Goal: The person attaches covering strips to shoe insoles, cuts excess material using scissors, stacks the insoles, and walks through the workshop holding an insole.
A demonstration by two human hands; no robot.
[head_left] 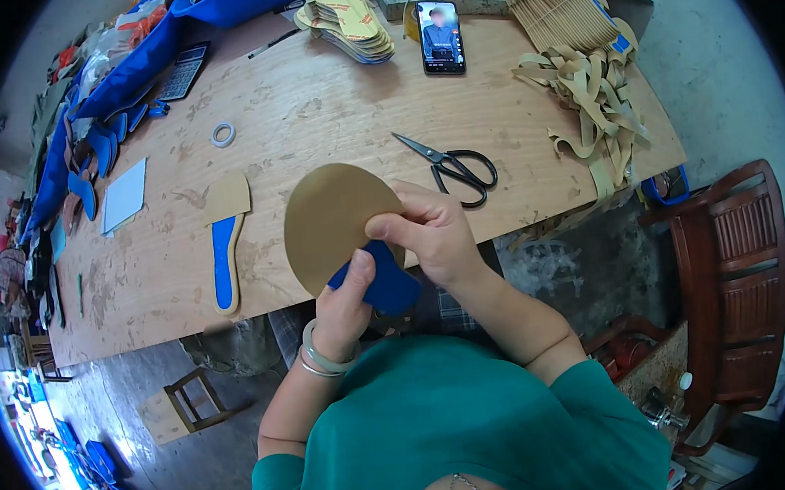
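An insole [341, 217] with a broad tan front part and a blue rear part is held up in both hands, over the table's near edge. My left hand [344, 306] grips it low on the left, thumb pressed on the blue part. My right hand [432, 234] pinches its right edge, thumb lying on the tan face where it meets the blue; the fingers behind are partly hidden. Left of my hands lies a second insole [224, 255], blue with a tan piece across its front end. Black-handled scissors [451, 165] rest just beyond my right hand, blades partly open.
On the wooden table [313, 115] are a tape roll [223, 135], a phone [440, 37], stacked insole-shaped pieces [347, 19], a calculator [186, 71] and white sheets [125, 197]. Tan strips [590, 98] hang over the right edge. A wooden chair [728, 287] stands at right.
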